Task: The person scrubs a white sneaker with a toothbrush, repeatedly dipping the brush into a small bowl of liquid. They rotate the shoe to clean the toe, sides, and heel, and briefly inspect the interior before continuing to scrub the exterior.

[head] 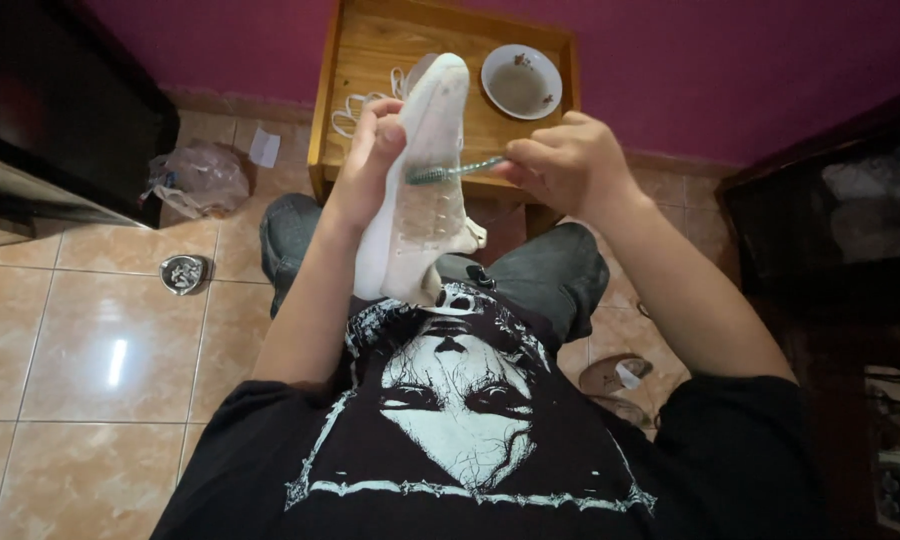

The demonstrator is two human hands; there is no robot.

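I hold a white sneaker upright over my lap, toe pointing away from me. My left hand grips it along its left side. My right hand is closed on a green toothbrush, whose bristle end rests against the shoe's upper. White shoelaces lie loose on the small wooden table just beyond the shoe.
A white bowl sits on the wooden table against a magenta wall. On the tiled floor lie a crumpled plastic bag, a small round metal dish and a sandal. Dark furniture stands at both sides.
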